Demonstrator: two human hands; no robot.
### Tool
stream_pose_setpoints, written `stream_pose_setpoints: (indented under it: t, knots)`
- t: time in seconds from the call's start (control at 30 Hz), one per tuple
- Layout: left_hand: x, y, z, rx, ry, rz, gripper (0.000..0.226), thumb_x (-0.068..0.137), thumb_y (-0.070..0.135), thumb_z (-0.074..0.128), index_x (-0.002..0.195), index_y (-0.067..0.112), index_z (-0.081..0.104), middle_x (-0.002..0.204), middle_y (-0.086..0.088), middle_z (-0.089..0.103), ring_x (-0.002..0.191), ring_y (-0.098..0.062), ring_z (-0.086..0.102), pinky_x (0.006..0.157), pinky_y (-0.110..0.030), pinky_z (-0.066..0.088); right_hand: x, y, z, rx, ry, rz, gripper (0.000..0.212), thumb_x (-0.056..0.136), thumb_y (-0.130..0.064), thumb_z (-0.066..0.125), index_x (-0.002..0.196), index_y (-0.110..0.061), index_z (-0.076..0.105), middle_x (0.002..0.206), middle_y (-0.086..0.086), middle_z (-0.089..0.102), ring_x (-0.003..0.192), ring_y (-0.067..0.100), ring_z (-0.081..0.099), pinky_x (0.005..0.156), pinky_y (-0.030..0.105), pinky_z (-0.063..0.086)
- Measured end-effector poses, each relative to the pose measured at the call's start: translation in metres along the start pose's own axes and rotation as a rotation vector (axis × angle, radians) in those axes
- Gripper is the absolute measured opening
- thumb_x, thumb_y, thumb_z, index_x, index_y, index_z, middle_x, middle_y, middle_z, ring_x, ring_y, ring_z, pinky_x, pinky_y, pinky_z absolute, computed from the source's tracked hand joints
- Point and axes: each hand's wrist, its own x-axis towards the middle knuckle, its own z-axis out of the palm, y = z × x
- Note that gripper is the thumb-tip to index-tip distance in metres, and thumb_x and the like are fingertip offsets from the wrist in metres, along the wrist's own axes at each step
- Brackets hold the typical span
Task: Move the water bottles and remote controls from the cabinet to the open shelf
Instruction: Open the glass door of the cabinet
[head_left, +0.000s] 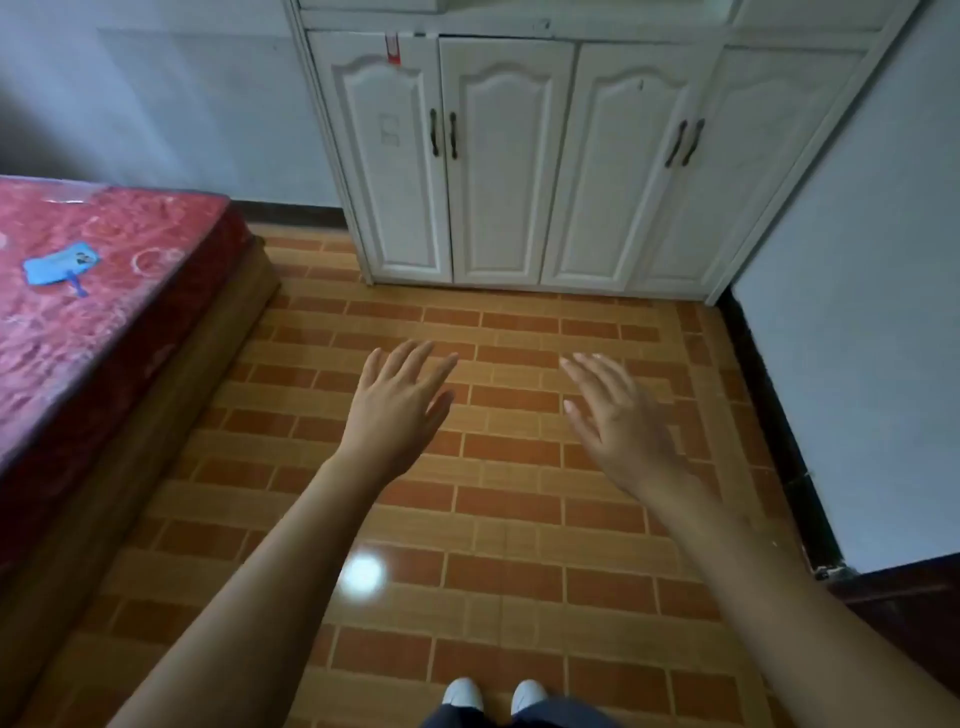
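Observation:
A white cabinet (566, 156) stands against the far wall with all its doors closed; dark handles (443, 134) sit in the middle of each door pair. No water bottle or remote control shows, and what the cabinet holds is hidden. My left hand (397, 402) and my right hand (615, 415) are stretched out in front of me over the floor, palms down, fingers straight, holding nothing. Both hands are well short of the cabinet doors. A strip of a shelf opening (519, 8) shows above the doors at the top edge.
A bed with a red patterned cover (93, 291) fills the left side, with a blue phone case (61, 267) lying on it. A white wall (857, 338) closes the right side. Orange brick-pattern floor tiles (493, 519) run between me and the cabinet.

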Motion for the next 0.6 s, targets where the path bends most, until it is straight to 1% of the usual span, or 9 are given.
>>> stream_pose_setpoints:
  t: [0.1,0.23,0.43,0.6]
  knots:
    - [0.010,-0.016,0.002,0.025,0.019,0.010,0.046,0.095,0.040,0.032,0.139,0.028,0.030,0.148,-0.006,0.033,0.140,-0.024,0.021,0.115,-0.047,0.015,0.014,-0.006,0.003,-0.009,0.046,-0.007,0.053,0.090,-0.041,0.023,0.135,-0.017,0.038,0.140,0.008,0.045,0.134,0.026,0.035,0.108,0.043,0.029]
    - [0.027,-0.029,0.008,0.017,0.023,0.027,0.046,0.095,0.039,0.034,0.138,0.027,0.031,0.148,-0.007,0.033,0.140,-0.025,0.022,0.115,-0.048,0.014,0.035,-0.011,0.007,-0.011,0.077,-0.002,0.053,0.090,-0.041,0.023,0.136,-0.018,0.035,0.142,0.008,0.043,0.135,0.026,0.032,0.110,0.042,0.026]
    - [0.057,-0.049,0.019,0.012,0.006,-0.012,0.046,0.094,0.040,0.033,0.138,0.028,0.031,0.149,-0.007,0.032,0.140,-0.024,0.020,0.115,-0.047,0.013,0.072,-0.010,0.004,-0.002,0.108,0.005,0.053,0.090,-0.041,0.023,0.137,-0.018,0.034,0.143,0.006,0.041,0.136,0.024,0.030,0.110,0.037,0.020]
    - [0.099,-0.062,0.028,0.016,0.010,-0.056,0.046,0.094,0.040,0.033,0.138,0.027,0.032,0.148,-0.008,0.033,0.140,-0.025,0.021,0.114,-0.047,0.014,0.120,0.010,0.010,0.003,0.106,-0.009,0.050,0.091,-0.038,0.026,0.136,-0.018,0.035,0.143,0.007,0.042,0.136,0.025,0.031,0.110,0.039,0.024]
